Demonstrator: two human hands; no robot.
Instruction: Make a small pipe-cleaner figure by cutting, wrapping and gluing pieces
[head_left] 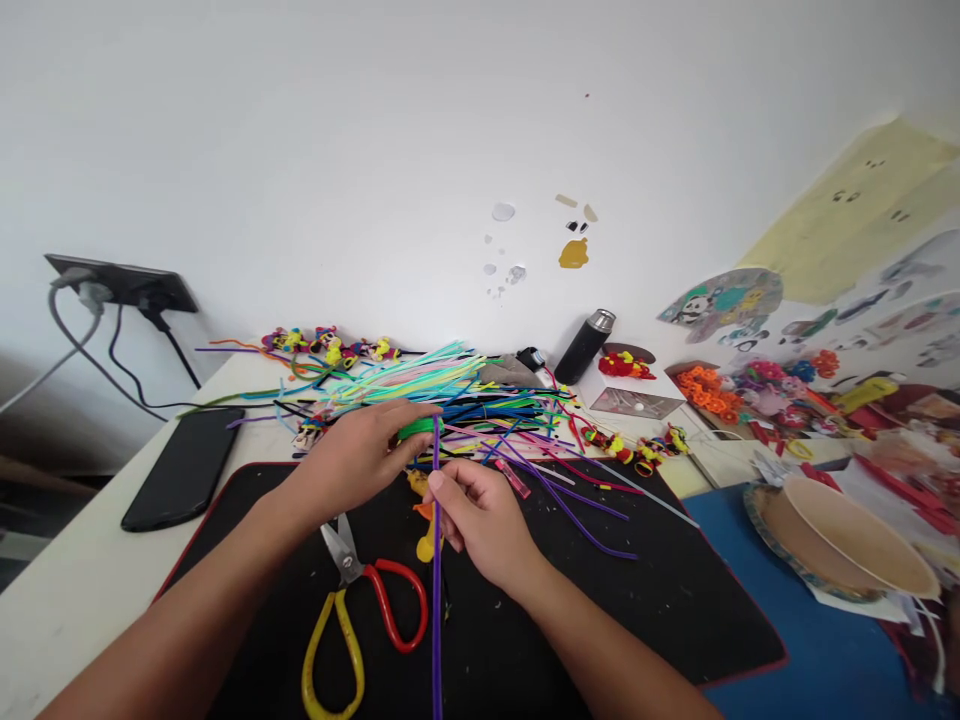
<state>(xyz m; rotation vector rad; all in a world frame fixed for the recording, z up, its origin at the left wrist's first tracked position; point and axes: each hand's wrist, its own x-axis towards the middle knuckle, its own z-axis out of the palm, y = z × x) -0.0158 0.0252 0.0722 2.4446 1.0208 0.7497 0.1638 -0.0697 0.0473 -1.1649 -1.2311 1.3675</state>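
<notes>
My left hand (367,440) is closed, its fingertips pinching a small green piece (416,428) that looks like coiled pipe cleaner. Across the right end of that piece runs a long purple pipe cleaner (437,610), hanging straight down past the bottom of the view. My right hand (480,515) pinches this purple stem between thumb and fingers, just below the green piece. Behind and under both hands lies an orange-yellow figure (427,545), partly hidden. Scissors (349,568) with one red and one yellow handle lie spread on the black mat (600,620), below my left hand.
Loose pipe cleaners (420,380) of many colours pile up behind my hands. A phone (184,468) lies at left. At the back right stand a black flask (585,345) and a white box (630,395); a bowl (862,530) sits far right. Small figures (330,345) line the wall.
</notes>
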